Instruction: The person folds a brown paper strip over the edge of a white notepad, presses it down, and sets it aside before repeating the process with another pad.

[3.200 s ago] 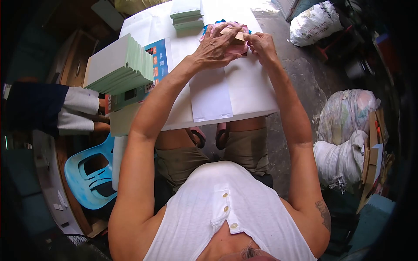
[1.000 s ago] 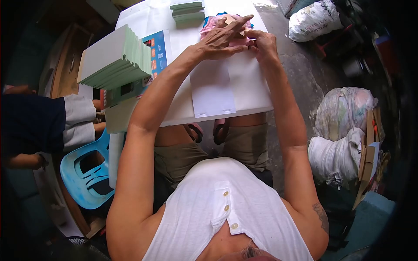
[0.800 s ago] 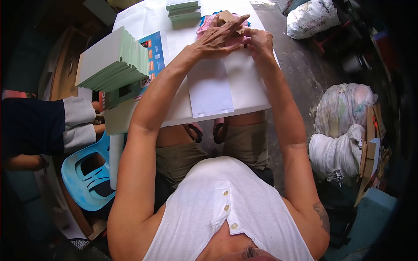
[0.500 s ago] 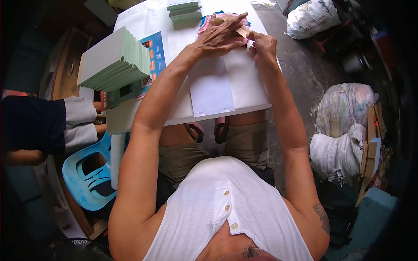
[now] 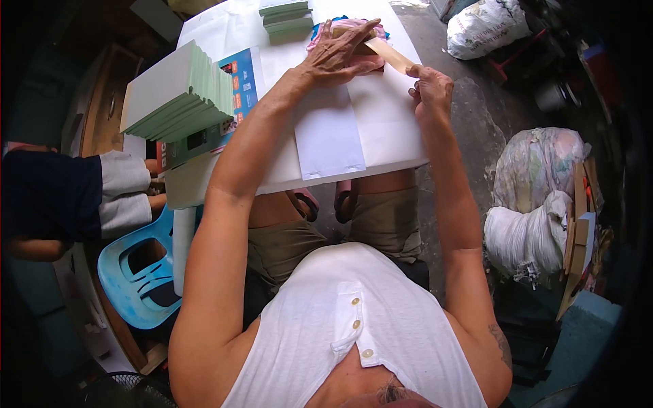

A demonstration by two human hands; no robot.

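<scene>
My left hand lies with its fingers spread over a pink and blue cloth bundle at the table's far end. What lies under the palm is hidden. My right hand pinches the near end of a flat tan strip, whose other end reaches to my left hand. A white sheet lies lengthwise on the table in front of me, below my left hand.
Left on the white table are a tall stack of green-edged pads, a smaller stack and a blue printed sheet. A blue chair, another person and stuffed sacks surround it.
My right hand has moved to the right and slightly toward me with the strip's end, and more of the strip now shows between my hands. My left hand stays nearly in place.
</scene>
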